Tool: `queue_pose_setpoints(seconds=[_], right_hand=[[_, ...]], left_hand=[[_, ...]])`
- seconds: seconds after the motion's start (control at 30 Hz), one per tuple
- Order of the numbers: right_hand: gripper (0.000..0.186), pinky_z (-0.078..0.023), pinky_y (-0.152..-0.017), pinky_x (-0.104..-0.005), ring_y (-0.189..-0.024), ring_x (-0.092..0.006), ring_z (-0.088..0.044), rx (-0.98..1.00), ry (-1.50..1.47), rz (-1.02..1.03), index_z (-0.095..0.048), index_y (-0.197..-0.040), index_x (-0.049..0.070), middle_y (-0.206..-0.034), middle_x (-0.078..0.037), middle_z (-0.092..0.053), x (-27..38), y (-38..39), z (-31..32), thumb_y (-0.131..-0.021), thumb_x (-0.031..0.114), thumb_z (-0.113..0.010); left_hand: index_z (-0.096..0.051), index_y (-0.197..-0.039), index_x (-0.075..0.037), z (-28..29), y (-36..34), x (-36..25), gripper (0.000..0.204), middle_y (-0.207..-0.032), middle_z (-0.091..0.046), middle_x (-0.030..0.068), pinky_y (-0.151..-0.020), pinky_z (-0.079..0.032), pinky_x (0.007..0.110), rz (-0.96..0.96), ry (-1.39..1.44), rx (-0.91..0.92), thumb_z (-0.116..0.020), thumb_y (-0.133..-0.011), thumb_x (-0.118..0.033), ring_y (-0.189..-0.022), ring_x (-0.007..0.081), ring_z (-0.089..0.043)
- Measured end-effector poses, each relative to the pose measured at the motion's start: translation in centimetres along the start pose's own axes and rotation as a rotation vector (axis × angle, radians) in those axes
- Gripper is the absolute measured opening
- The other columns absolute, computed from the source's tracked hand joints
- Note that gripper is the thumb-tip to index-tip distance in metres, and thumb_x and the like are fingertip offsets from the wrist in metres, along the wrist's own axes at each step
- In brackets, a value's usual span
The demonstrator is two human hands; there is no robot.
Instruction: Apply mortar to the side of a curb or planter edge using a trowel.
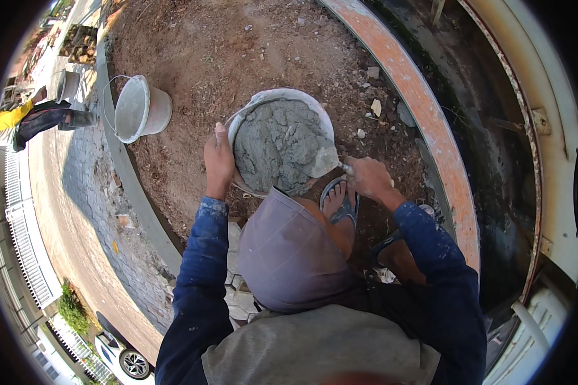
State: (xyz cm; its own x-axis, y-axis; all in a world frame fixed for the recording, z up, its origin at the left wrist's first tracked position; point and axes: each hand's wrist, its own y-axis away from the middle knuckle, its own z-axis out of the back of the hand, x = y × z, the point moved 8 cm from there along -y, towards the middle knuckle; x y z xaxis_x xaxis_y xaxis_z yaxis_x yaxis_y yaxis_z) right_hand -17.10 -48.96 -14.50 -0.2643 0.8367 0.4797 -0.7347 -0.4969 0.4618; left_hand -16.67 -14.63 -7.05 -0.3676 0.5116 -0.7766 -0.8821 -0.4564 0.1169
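A round bucket (325,117) filled with wet grey mortar (277,141) stands on the soil in front of me. My left hand (219,162) grips its left rim, thumb up at the edge and the other fingers mostly hidden. On the opposite side, my right hand (370,179) is closed around the handle of a trowel (325,162). The mortar-coated blade points left and lies over the mortar near the bucket's right edge. Dark blue sleeves with pale splashes cover both my arms.
An upright pale bucket (156,110) with a wire handle stands to the left, by a concrete curb (137,186). An orange-topped low wall (424,86) curves along the right. My sandalled foot (338,200) is close to the mortar bucket. A person in yellow sleeves (14,118) bends at far left.
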Motion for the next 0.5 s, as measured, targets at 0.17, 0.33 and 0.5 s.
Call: queue_pose_setpoints(seconds=[0.17,0.33,0.5], right_hand=[[0.026,-0.052,-0.071,-0.0492,-0.085,-0.0374,-0.066,-0.269,-0.040,-0.006,-0.057,-0.104,0.011,-0.092,-0.015,-0.067,0.0,2.1,-0.9,-0.081,0.019,-0.066],[0.027,-0.052,-0.071,-0.0478,-0.086,-0.0357,-0.066,-0.351,-0.096,-0.005,-0.057,-0.105,0.011,-0.095,-0.013,-0.067,-0.6,2.8,-1.3,-0.080,0.020,-0.066],[0.028,-0.051,-0.072,-0.0498,-0.084,-0.0390,-0.065,-0.419,-0.198,-0.029,-0.058,-0.104,0.009,-0.091,-0.016,-0.067,-0.9,4.0,-0.8,-0.081,0.024,-0.066]], left_hand=[[-0.059,-0.087,0.009,0.6,0.0,1.5,0.066,-0.076,-0.060,0.0181,-0.072,-0.044,0.040,0.111,0.000,0.012,-0.036,-0.103,-0.050,-0.074,0.0206,-0.051],[-0.065,-0.097,0.008,0.8,-0.7,1.9,0.065,-0.085,-0.065,0.0126,-0.075,-0.045,0.036,0.123,0.059,0.025,-0.036,-0.103,-0.050,-0.079,0.0179,-0.055],[-0.063,-0.117,0.003,2.4,-3.3,9.4,0.064,-0.106,-0.067,0.0110,-0.084,-0.048,0.031,0.340,0.145,0.074,-0.039,-0.101,-0.054,-0.094,0.0185,-0.062]])
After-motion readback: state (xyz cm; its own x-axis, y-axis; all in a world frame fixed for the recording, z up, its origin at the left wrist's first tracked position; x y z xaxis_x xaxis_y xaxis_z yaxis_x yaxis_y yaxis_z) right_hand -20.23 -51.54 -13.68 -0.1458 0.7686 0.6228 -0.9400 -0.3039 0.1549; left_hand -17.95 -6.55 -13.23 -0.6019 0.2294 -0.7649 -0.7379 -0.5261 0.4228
